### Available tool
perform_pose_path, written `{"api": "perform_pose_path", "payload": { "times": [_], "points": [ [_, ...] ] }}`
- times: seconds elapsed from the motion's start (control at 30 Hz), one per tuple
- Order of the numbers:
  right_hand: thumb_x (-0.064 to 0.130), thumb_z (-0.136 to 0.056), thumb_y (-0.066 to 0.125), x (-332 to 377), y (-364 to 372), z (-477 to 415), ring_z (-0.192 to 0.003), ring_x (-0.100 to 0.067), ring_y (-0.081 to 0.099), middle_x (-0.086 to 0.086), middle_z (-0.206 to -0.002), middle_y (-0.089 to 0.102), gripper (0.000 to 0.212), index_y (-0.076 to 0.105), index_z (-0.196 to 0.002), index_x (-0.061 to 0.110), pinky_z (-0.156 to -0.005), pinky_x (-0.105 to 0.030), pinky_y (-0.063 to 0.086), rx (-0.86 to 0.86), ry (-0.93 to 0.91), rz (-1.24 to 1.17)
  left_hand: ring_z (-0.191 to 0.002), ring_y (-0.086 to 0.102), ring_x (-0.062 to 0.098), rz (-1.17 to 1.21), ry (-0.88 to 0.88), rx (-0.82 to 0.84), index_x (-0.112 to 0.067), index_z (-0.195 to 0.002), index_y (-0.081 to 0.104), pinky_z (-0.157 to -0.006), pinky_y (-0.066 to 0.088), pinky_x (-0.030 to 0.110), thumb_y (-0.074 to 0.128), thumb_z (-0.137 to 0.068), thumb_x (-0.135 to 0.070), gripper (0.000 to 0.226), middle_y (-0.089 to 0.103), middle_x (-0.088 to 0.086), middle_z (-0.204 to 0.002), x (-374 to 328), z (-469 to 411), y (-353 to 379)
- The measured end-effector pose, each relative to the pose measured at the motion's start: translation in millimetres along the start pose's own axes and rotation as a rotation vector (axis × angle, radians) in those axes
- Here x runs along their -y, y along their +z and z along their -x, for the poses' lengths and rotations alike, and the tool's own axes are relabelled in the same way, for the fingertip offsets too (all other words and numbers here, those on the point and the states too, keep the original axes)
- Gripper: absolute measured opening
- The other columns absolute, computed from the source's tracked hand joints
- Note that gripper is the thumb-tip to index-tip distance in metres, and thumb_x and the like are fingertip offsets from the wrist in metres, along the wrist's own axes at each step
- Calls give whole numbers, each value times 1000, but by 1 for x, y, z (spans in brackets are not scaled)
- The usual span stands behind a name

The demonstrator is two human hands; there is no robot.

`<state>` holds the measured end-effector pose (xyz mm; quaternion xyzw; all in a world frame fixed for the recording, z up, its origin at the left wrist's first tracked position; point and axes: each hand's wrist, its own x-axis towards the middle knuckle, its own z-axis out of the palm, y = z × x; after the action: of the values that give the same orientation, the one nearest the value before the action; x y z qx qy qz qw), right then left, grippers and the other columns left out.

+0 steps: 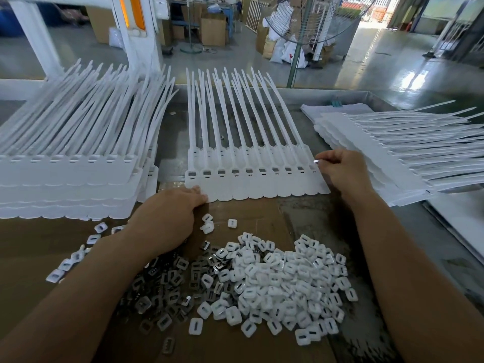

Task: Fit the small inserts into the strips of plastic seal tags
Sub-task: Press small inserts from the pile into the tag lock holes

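Note:
A white strip of seal tags point(251, 183) lies flat in the middle of the table, tails pointing away from me. Most of its pockets show a grey insert. My right hand point(340, 172) pinches a small metal insert point(316, 161) just above the strip's rightmost tag. My left hand point(167, 218) rests at the strip's near left corner, its fingers curled down onto the cardboard; what they hold is hidden. A heap of white caps point(282, 279) and dark metal inserts point(167, 281) lies on the cardboard in front of me.
A tall stack of tag strips point(70, 176) stands at the left. Another fanned stack point(392, 153) lies at the right. Brown cardboard point(39, 244) covers the near table. A metal table rim point(379, 98) runs along the far side, and a fan pole point(294, 61) rises behind it.

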<state>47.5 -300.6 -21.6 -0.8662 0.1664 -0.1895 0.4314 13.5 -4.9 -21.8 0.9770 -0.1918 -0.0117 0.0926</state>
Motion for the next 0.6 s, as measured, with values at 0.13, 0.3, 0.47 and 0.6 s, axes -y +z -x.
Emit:
{"api": "perform_pose_path", "payload": {
  "times": [0.13,0.3,0.47,0.6],
  "points": [
    [7,-85,58,-8,8,-4,-74,-4,51,10,-78,58,16,70,-93,15,-75,-23,38,10,22,42,-134,28,10,-6,6,1,-30,-137,37,-108,24,28,34,-93,-10,48,28,-11,-147,-1,-1,0],
    [9,-86,58,-9,11,-6,-87,-10,54,5,-86,60,17,71,-96,14,-85,-28,43,11,24,68,-134,28,11,-8,5,4,-30,-137,36,-108,24,29,34,-93,-9,49,28,-11,-147,1,0,0],
    [12,-84,61,-7,11,-6,-89,-15,57,-1,-95,67,16,70,-97,12,-89,-33,46,26,19,85,-134,28,10,-9,8,-6,-31,-136,37,-107,25,28,34,-93,-9,49,28,-11,-147,0,0,1],
    [14,-84,62,-9,10,-5,-98,-18,59,-3,-101,69,16,71,-98,13,-92,-36,46,7,20,118,-134,28,10,1,2,-3,-31,-136,37,-108,24,29,34,-93,-9,49,28,-11,-147,1,1,1]
  ]
}}
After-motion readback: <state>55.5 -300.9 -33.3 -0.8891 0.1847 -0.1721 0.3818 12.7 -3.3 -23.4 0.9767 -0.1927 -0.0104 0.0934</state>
